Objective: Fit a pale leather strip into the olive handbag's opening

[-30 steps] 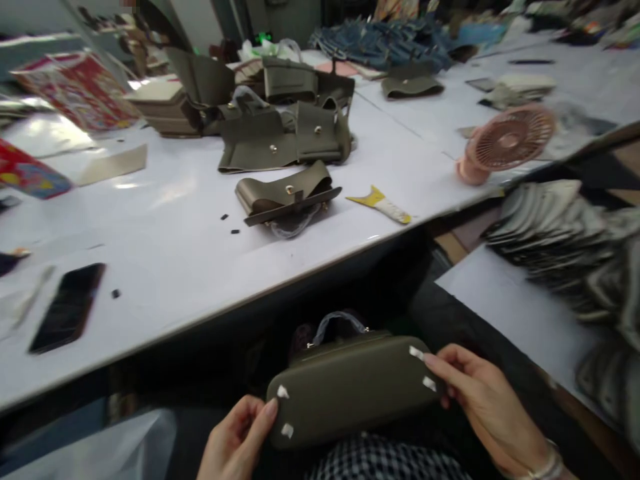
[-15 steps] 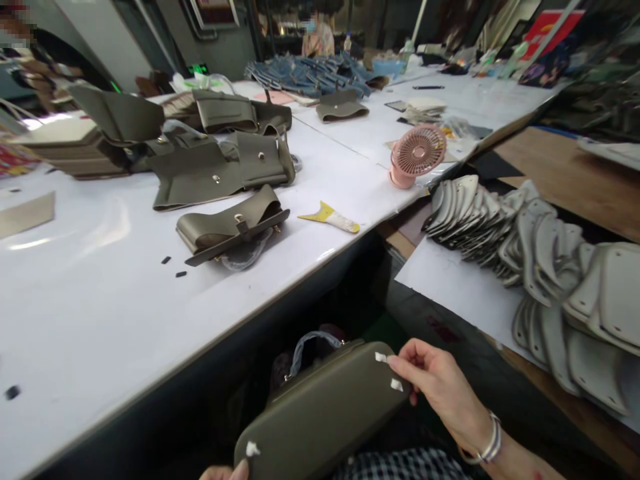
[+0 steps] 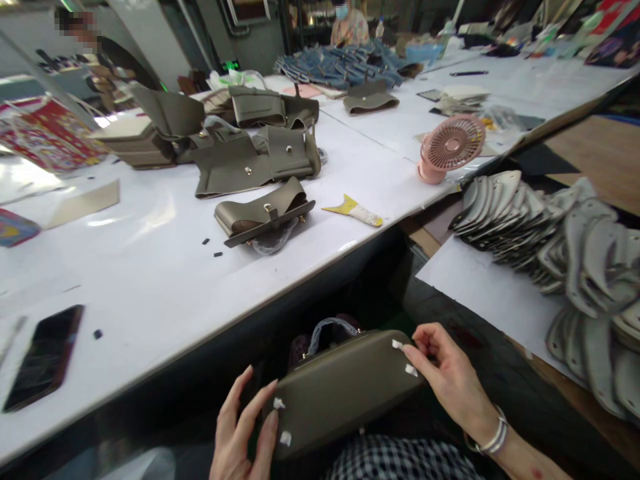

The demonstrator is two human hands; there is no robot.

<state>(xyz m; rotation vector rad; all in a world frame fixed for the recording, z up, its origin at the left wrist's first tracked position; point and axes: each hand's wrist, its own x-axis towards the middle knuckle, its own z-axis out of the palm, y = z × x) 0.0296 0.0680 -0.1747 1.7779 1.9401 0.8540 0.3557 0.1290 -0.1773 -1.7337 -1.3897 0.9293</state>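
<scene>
An olive-green handbag (image 3: 345, 390) lies bottom-up on my lap below the table edge, with small white paper-wrapped feet at its corners and a plastic-wrapped handle behind it. My left hand (image 3: 240, 433) rests against the bag's left end, fingers stretched out and apart beside two white feet. My right hand (image 3: 447, 377) is at the bag's right end, its fingers curled and pinching at the white wrap on a foot there. A silver bracelet sits on my right wrist.
The white table (image 3: 150, 280) carries a folded olive bag piece (image 3: 263, 213), more olive bag parts (image 3: 250, 153), a yellow-handled scraper (image 3: 355, 212), a pink fan (image 3: 447, 147) and a black phone (image 3: 43, 357). Stacked grey leather pieces (image 3: 555, 233) lie at the right.
The view swung back left and down, so the phone and my left hand show again. My left fingers now spread on the bag's left end; my right hand stays at the right feet.
</scene>
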